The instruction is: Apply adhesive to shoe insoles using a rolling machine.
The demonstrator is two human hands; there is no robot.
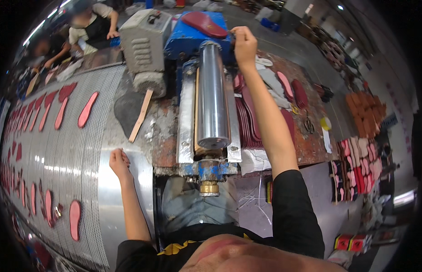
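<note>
My right hand (245, 45) reaches to the far end of the roller machine, its fingers bent at the right side of the blue housing (174, 44). Whatever they grip there is hidden. A dark red sole-shaped piece (204, 24) lies on top of that housing. Between my arms a shiny steel roller (213, 97) points toward me. My left hand (120, 163) is loosely curled, with nothing seen in it, over a smooth metal sheet (125, 199) beside the conveyor. Close beyond it, a wooden strip (141, 115) lies on a dark grey flat piece (126, 109).
Pink insoles (88, 109) lie in rows on the mesh conveyor (79, 158) at left. Stacked dark red soles (249, 120) and scissors (308, 123) are on the right-hand bench. A grey motor (145, 41) stands back left. Another person (90, 29) works beyond. Bundled insoles (356, 167) stand far right.
</note>
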